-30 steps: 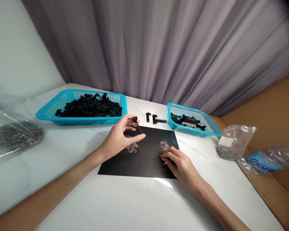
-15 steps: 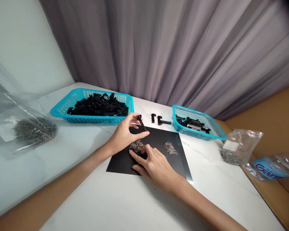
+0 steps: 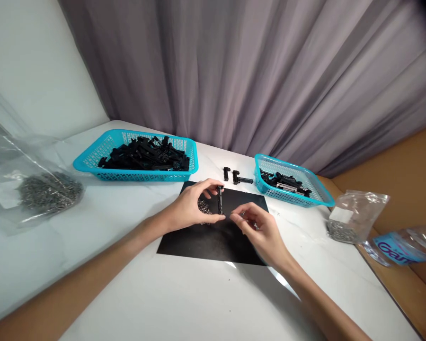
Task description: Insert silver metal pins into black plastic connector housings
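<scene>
"Changes, do you see some?"

"Right hand [image 3: 261, 231] was at the pile [image 3: 203, 207] half a second ago; now it is at four o'clock of the part [image 3: 220, 201], fingertips close together (if they pinch something, I cannot tell)."

"And where is the part?"

"Left hand [image 3: 190, 203] clamps it above the mat [image 3: 191, 244], more upright than before. So picking seems finished, and work is, I judge, at the part itself."

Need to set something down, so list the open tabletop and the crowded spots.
Open, bar specks: white tabletop below the black mat, between the forearms; also from mat rightward to small bag. Crowded: mid-mat, around left hand, right hand and metal pieces; between left basket and right basket, where black parts lie.
</scene>
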Action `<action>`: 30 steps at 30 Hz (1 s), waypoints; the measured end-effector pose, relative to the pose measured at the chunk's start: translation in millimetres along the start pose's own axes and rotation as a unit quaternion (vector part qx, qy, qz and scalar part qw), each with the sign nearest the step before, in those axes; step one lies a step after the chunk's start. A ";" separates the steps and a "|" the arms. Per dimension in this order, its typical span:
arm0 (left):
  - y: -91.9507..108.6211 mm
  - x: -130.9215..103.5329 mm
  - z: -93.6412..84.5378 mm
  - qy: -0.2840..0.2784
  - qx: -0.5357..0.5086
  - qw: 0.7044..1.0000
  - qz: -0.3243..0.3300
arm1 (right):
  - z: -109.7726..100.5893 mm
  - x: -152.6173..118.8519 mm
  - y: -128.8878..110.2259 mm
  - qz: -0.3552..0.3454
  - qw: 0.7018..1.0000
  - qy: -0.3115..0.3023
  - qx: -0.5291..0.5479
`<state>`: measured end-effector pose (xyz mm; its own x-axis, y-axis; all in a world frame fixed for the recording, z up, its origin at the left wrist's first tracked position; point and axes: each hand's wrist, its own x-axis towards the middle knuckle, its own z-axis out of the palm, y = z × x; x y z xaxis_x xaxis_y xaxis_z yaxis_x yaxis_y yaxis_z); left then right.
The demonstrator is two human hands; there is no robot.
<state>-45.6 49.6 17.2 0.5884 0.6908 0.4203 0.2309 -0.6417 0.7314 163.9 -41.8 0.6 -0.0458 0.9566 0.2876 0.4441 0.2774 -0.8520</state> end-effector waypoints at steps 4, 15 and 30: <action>12.9 -5.7 8.7 -0.029 0.028 0.999 0.003 | -12.1 -1.2 6.3 0.040 0.993 -0.019 0.109; 15.4 -8.3 16.7 -0.024 0.061 0.996 0.068 | -19.1 -4.9 3.4 0.040 0.985 -0.073 0.150; 12.9 -8.3 21.3 -0.032 0.057 0.996 0.064 | -17.1 -8.3 4.5 0.007 0.993 -0.052 0.106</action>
<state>-31.0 28.5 11.6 0.6664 0.5801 0.4683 0.2352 -0.7597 0.6063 181.6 -50.0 1.9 -0.1383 0.9613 0.2384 0.2477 0.2666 -0.9314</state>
